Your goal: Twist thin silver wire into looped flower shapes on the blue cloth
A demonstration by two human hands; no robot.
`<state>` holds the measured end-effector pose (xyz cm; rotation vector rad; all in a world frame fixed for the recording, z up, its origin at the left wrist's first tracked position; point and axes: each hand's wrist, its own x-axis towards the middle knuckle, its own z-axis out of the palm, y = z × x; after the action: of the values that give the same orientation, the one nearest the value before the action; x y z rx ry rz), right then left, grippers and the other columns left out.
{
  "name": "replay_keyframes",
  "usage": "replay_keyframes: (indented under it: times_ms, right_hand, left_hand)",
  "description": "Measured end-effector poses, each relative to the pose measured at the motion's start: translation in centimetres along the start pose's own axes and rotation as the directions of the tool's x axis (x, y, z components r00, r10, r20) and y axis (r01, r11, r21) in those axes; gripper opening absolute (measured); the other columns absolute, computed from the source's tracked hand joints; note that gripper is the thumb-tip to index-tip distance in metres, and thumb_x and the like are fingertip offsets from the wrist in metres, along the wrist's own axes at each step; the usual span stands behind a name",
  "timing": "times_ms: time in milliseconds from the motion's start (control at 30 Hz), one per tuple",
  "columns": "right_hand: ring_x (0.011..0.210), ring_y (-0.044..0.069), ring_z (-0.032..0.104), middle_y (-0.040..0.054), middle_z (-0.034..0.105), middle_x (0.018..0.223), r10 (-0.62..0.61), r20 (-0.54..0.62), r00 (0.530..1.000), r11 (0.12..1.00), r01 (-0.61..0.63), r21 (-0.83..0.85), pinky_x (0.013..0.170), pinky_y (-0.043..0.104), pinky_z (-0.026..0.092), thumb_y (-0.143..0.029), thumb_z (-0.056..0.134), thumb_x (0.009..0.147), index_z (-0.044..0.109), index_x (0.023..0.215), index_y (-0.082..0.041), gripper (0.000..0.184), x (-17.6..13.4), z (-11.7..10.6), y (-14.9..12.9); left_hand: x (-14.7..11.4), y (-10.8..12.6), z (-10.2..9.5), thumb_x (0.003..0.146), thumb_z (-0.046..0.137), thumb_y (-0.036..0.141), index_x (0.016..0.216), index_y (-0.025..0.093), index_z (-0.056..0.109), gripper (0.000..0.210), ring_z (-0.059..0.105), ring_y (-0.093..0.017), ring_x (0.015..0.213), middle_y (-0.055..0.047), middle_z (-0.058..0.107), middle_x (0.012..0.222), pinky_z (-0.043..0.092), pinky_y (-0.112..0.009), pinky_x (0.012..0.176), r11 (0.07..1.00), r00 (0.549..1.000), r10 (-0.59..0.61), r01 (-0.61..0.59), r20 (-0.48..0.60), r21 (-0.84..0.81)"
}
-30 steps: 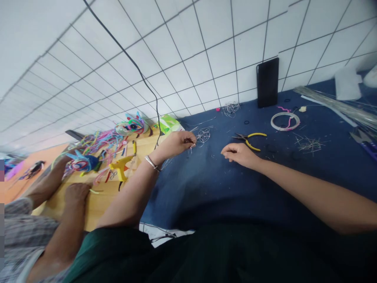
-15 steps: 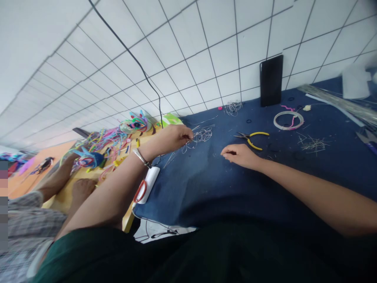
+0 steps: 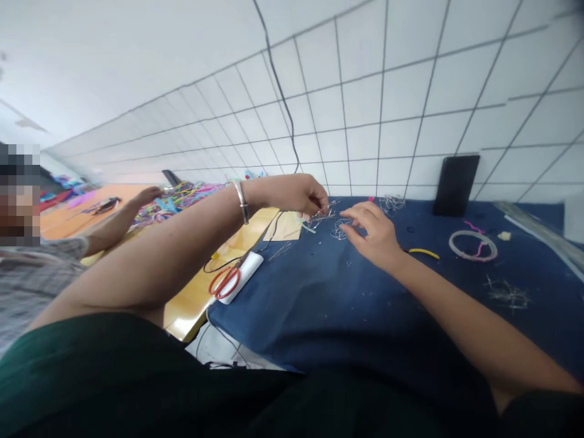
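My left hand (image 3: 303,196) is closed in a pinch over the far left part of the blue mat (image 3: 314,292), its fingertips on thin silver wire (image 3: 325,214). Beside it, my right hand (image 3: 373,234) reaches in with thumb and fingers apart, holding nothing that I can see. Curled wire loops (image 3: 338,231) lie on the mat just by the right thumb. Pliers with yellow handles (image 3: 424,252) are mostly hidden behind the right hand and wrist.
Scissors with orange handles (image 3: 224,283) rest on a white power strip (image 3: 246,277). Farther right are a clear ring-shaped coil (image 3: 472,246), a pile of wire pieces (image 3: 508,295) and a black phone-like slab (image 3: 456,185) against the tiled wall. At left, a co-worker's hand (image 3: 149,194) is near colourful strands (image 3: 182,198).
My right hand has moved up and left towards the left hand, its fingers spreading. The view has shifted, and the scissors on the power strip show more fully.
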<state>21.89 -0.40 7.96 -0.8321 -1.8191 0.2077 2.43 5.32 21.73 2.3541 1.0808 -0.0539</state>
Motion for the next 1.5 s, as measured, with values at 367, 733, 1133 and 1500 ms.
replay_keyframes:
  times_ms: [367, 733, 1133, 1500]
  right_hand:
    - [0.078, 0.019, 0.052, 0.0062, 0.051, 0.09, 0.094, -0.178, 0.979, 0.995, -0.086, 0.051, 0.074, 0.037, 0.049, -0.034, 0.063, 0.08, 0.052, 0.106, -0.022, 0.03, 3.3, 2.1, 0.2]
    - [0.064, 0.011, 0.045, -0.0022, 0.049, 0.078, 0.202, -0.333, 0.921, 0.968, -0.136, 0.213, 0.067, 0.03, 0.045, -0.03, 0.067, 0.077, 0.056, 0.09, -0.023, 0.018, 3.3, 1.8, 1.7]
    - [0.065, 0.012, 0.052, -0.001, 0.054, 0.074, 0.3, -0.306, 0.904, 0.912, -0.178, 0.37, 0.061, 0.029, 0.046, -0.026, 0.061, 0.082, 0.055, 0.093, -0.022, 0.013, 3.4, 1.3, 2.2]
    - [0.061, 0.01, 0.055, -0.0007, 0.059, 0.075, 0.33, -0.236, 0.914, 0.891, -0.22, 0.397, 0.054, 0.026, 0.047, -0.026, 0.06, 0.081, 0.058, 0.091, -0.022, 0.011, 3.8, 0.3, 2.1]
  left_hand:
    - [2.9, 3.6, -3.5, 0.058, 0.073, 0.016, 0.049, 0.015, 0.065, 0.012, 0.056, -0.018, 0.051, 0.0, 0.05, 0.045, 0.044, -0.032, 0.053, 0.992, 0.988, -0.11, 0.116, -0.109, 0.053]
    - [4.3, 8.0, -3.1, 0.063, 0.059, 0.023, 0.08, 0.01, 0.072, 0.024, 0.062, -0.021, 0.065, -0.007, 0.064, 0.064, 0.048, -0.034, 0.065, 0.924, 0.948, -0.314, 0.293, 0.054, 0.246]
    - [5.2, 4.8, -3.4, 0.064, 0.061, 0.03, 0.085, 0.013, 0.073, 0.03, 0.06, -0.02, 0.068, -0.008, 0.064, 0.072, 0.045, -0.034, 0.069, 0.963, 0.949, -0.261, 0.243, 0.176, 0.116]
    - [6.4, 2.2, -3.9, 0.066, 0.063, 0.036, 0.084, 0.015, 0.073, 0.03, 0.058, -0.018, 0.064, -0.007, 0.065, 0.07, 0.044, -0.031, 0.064, 0.985, 0.95, -0.172, 0.173, 0.261, 0.02]
